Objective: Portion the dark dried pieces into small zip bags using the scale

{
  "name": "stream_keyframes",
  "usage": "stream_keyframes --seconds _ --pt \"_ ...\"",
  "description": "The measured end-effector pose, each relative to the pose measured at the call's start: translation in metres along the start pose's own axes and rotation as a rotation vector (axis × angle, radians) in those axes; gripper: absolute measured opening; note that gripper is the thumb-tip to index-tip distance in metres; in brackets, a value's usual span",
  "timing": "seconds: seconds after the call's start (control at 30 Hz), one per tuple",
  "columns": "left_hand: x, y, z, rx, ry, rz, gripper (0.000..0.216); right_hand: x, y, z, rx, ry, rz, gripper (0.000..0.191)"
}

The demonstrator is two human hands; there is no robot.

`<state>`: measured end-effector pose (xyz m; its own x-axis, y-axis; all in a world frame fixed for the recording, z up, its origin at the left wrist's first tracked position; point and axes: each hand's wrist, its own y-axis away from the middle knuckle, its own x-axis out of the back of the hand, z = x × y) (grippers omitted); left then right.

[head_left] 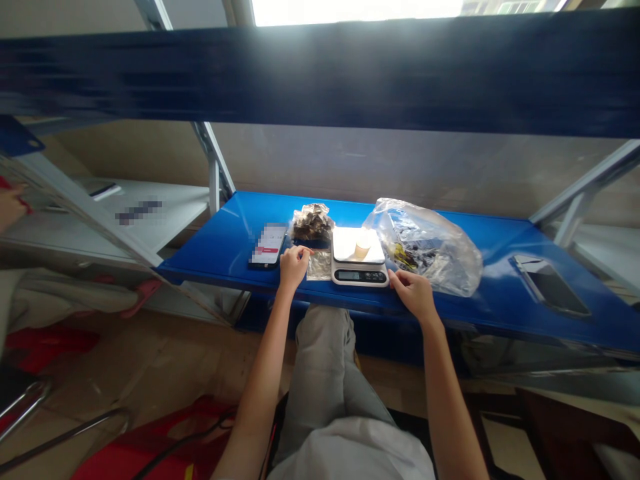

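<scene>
A white kitchen scale (pixel 359 265) stands on the blue shelf (pixel 225 243) with a small paper cup (pixel 363 247) on its platform. My left hand (pixel 293 265) pinches the top edge of a small clear plastic bag (pixel 319 266) lying left of the scale. My right hand (pixel 413 293) rests near the shelf's front edge, just right of the scale, fingers curled beside a large clear bag (pixel 425 245) of dark small parts. Whether it holds anything is hidden. A smaller bag of dark pieces (pixel 313 222) sits behind the small bag.
A phone (pixel 269 246) with a lit screen lies left of my left hand. A second, dark phone (pixel 549 285) lies at the shelf's right end. A blue beam (pixel 320 73) crosses overhead. Another person's hand (pixel 11 203) shows at the far left. My knee (pixel 325 333) is under the shelf.
</scene>
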<state>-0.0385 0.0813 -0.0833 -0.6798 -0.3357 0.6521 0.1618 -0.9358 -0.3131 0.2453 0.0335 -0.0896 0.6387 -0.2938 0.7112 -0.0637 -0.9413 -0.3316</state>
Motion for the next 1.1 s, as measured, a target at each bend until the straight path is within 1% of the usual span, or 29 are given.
stream_keyframes --seconds 0.13,0.33,0.5,0.67,0.97,1.1 --pt "-0.001 0.0 0.0 -0.004 -0.041 0.028 0.028 0.0 0.0 0.001 0.009 0.0 -0.006 0.045" --pt "-0.005 0.003 0.0 0.041 -0.163 0.097 0.018 -0.002 0.001 0.001 0.019 0.0 -0.003 0.047" --pt "-0.01 0.006 0.001 0.057 -0.252 0.11 0.024 -0.004 0.001 0.002 0.025 0.002 0.0 0.048" --pt "-0.01 0.008 0.0 0.033 -0.282 0.084 0.026 -0.005 0.002 0.003 0.039 0.002 0.003 0.05" --pt "-0.008 0.006 -0.009 -0.061 -0.19 -0.031 0.017 -0.01 0.001 0.007 0.053 0.006 0.002 0.051" --pt "-0.009 0.006 -0.01 -0.053 -0.205 -0.025 0.02 -0.012 0.002 0.006 0.053 0.011 0.001 0.053"
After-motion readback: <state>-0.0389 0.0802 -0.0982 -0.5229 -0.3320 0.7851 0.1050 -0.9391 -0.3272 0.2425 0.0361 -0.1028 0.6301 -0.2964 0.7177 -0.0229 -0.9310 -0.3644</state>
